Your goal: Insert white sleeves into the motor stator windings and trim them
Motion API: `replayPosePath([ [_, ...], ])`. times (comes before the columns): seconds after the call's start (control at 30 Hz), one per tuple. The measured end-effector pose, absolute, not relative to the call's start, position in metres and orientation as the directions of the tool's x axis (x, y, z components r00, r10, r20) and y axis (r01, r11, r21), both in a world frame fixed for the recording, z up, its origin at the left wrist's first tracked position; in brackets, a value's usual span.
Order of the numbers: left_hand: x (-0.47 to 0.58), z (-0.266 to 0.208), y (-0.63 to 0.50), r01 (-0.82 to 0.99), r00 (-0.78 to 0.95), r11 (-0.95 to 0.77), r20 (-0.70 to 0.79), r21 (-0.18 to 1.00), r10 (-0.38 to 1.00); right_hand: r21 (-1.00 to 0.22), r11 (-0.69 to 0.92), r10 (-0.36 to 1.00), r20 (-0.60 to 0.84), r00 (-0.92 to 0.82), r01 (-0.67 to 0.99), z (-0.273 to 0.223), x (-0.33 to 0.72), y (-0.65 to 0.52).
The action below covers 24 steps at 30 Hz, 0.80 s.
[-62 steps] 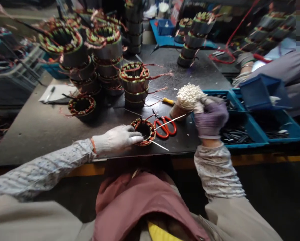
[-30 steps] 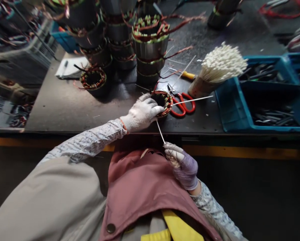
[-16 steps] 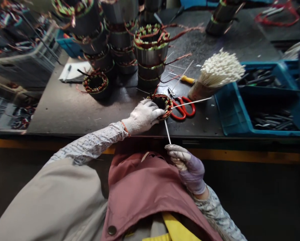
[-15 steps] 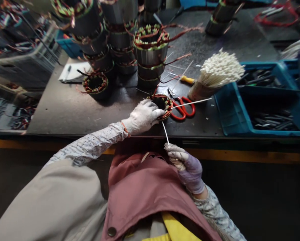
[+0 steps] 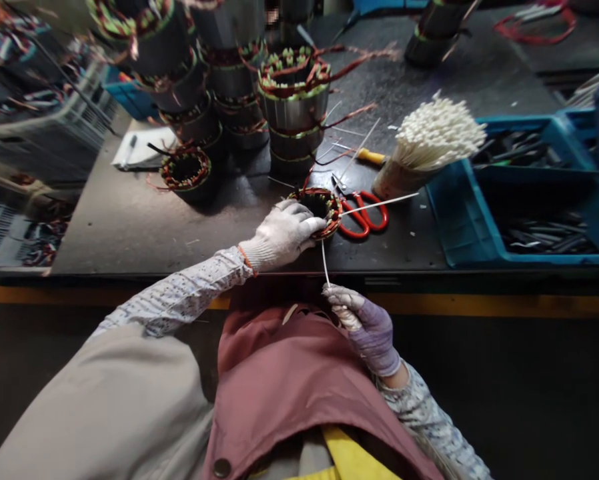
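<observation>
A motor stator with copper windings stands near the front edge of the bench. My left hand, in a white knit glove, is closed over its left rim, the thumb resting on the near windings. A white lacing cord runs from the stator's near side down to my right hand, which pinches its end below the bench edge in a purple and white glove. The cord's other end sticks out to the right, over red-handled scissors that lie beside the stator.
Stacked stators stand at the back, with a single stator at left. A bundle of white cords stands upright in a holder near a yellow-handled tool. Blue bins with dark pieces sit at right; a grey crate is at left.
My right hand has shifted slightly left and up, with the cord still pinched, so the cord hangs straighter. The whole view has moved a little; my left hand keeps its place on the stator.
</observation>
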<state>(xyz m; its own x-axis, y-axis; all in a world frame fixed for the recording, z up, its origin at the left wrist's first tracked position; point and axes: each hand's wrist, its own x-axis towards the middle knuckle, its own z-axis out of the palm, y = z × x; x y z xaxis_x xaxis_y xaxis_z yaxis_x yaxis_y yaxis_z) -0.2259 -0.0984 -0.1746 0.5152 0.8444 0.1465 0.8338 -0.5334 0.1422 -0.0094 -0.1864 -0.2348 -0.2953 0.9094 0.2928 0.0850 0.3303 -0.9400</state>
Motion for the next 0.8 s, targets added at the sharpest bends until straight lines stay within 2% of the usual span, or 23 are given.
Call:
replayPosePath([
  [0.17, -0.227, -0.173, -0.099, 0.839, 0.511, -0.531, 0.162, 0.121, 0.844, -0.956, 0.284, 0.939, 0.262, -0.224, 0.076, -0.227, -0.014, -0.176],
  [0.47, -0.228, -0.172, -0.098, 0.825, 0.533, -0.553, 0.162, 0.118, 0.83, -0.974, 0.209, 0.952, 0.18, -0.248, 0.093, -0.214, -0.002, -0.195],
  [0.8, -0.228, -0.172, -0.098, 0.825, 0.529, -0.55, 0.168, 0.127, 0.832, -0.966, 0.242, 0.95, 0.218, -0.225, 0.087, -0.216, -0.004, -0.196],
])
